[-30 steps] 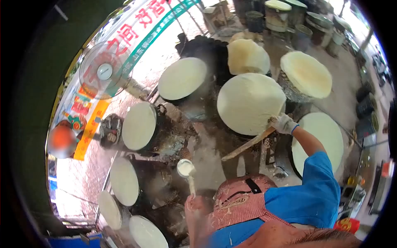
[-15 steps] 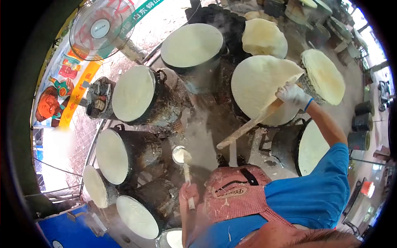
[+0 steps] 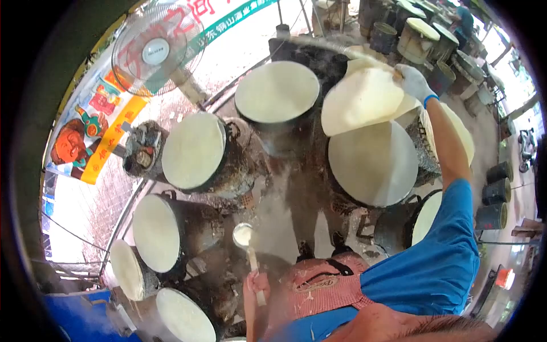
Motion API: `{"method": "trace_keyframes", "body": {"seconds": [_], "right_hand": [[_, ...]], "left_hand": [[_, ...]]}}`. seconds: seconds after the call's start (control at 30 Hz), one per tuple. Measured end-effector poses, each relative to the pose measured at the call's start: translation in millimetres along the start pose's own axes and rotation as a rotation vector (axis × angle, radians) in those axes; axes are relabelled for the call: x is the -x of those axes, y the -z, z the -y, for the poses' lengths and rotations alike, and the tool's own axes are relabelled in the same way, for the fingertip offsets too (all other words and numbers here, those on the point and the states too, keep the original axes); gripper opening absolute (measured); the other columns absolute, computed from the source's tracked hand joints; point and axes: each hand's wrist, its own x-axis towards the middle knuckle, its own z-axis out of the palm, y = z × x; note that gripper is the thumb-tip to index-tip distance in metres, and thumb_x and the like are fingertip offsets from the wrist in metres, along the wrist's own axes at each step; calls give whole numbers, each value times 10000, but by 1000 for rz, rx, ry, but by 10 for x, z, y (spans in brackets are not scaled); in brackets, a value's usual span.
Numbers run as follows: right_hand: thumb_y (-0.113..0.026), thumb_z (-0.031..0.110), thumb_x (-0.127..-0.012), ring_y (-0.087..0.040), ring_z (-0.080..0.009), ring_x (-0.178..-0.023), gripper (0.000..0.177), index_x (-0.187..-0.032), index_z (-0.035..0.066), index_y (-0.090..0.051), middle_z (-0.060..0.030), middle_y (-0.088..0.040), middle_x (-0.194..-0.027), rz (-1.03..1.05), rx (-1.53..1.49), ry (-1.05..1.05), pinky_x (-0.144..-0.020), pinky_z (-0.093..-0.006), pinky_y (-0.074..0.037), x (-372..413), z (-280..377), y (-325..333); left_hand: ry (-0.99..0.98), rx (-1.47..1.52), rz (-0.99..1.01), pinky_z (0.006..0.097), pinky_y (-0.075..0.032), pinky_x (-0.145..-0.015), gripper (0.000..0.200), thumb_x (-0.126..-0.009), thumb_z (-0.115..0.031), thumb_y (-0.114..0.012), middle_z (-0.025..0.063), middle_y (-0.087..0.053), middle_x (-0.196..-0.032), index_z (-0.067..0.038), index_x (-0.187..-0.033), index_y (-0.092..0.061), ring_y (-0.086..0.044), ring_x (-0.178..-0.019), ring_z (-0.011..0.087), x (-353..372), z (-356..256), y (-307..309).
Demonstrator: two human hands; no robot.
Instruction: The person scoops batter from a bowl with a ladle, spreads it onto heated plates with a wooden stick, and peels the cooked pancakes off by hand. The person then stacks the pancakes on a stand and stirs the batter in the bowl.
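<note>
My left hand (image 3: 257,283) is closed around the handle of a ladle (image 3: 252,260), whose bowl holds pale batter. My right hand (image 3: 415,84), in a white glove, grips the edge of a large thin flatbread (image 3: 359,101). From the same hand a long wooden stick (image 3: 342,47), blurred, points to the upper left. The flatbread hangs in a fold over the far edge of a round griddle (image 3: 373,165), whose surface shows below it. More flatbreads (image 3: 458,134) lie on a round stand beside my right forearm.
Several round griddles covered in pale batter stand on dark stoves around me, such as one griddle (image 3: 277,91) ahead and another (image 3: 194,150) to the left. A standing fan (image 3: 155,51) is at the upper left. Dark buckets (image 3: 496,192) line the right side. Steam drifts about.
My right hand has moved up and away, lifting the flatbread off the griddle. The stick has swung from pointing toward me to pointing away. My left hand still holds the ladle.
</note>
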Motion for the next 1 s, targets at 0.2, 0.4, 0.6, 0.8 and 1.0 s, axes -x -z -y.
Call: {"method": "trace_keyframes", "body": {"seconds": [0.2,0.4,0.6,0.8,1.0], "right_hand": [[-593,249,-760,-627,-303,-645,284,-890,1,-641,-169,-627,-691,-271,-397,-771,-595,-399,-464,154,-1460,635],[-590,157,-718,-516,-214,-440,170,-635,9,-603,-99,-554,-556,-742,-771,-1209,-423,-353,-398,1950,-2678,836],[-630,162,-759,-486,-225,-413,164,-688,36,-553,-97,-519,-558,-1234,-1057,-1657,-388,-365,-367,3749,-3122,-5],[-559,327,-849,-604,-266,-727,331,-952,19,-627,-140,-641,-863,-1357,-1009,-1910,-616,-402,-475,4853,-3798,-1484],[-569,340,-833,-608,-299,-860,399,-1082,31,-611,-145,-648,-980,-626,-336,-1837,-736,-395,-476,4864,-3661,-1225]], "left_hand": [[94,-78,70,231,-322,-409,256,-941,-237,-442,-54,-342,-556,-129,-712,-405,-367,-459,64,-93,571,52],[2,-445,-39,232,-318,-391,204,-938,-213,-453,-48,-355,-556,-123,-765,-394,-355,-420,74,-700,929,189],[57,-595,-98,227,-321,-390,124,-939,-196,-457,-37,-362,-570,-98,-876,-413,-354,-420,74,-1231,1468,-277],[27,-685,-146,222,-323,-388,119,-940,-178,-461,-26,-368,-584,-72,-987,-433,-352,-419,73,-1386,1716,-415],[50,-594,-110,218,-326,-386,194,-941,-161,-465,-15,-374,-598,-47,-1098,-452,-351,-419,73,-1065,1568,-351]]}}
